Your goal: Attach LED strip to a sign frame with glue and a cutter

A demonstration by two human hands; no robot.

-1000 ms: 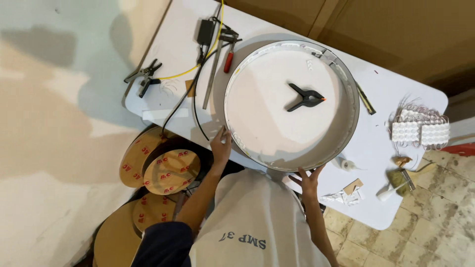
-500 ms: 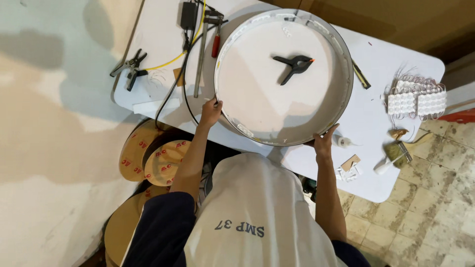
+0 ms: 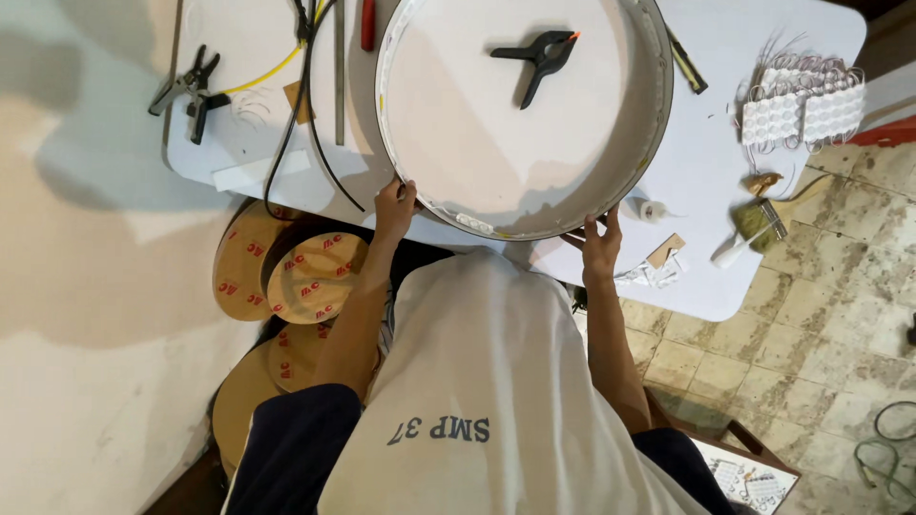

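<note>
Tray [image 3: 477, 143] shifted left; left hand [image 3: 393, 205], right hand [image 3: 601, 246] seemingly grip rim

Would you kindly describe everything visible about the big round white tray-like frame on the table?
The big round white frame is a shallow disc with a raised metallic-looking rim, lying flat on the white table, its near edge overhanging. A black spring clamp with an orange tip rests inside it. The left hand and right hand grip its near rim.

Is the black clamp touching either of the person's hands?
Apart. The head view shows the black clamp lying mid-disc, while the left hand and right hand grip the round frame's near rim.
</note>
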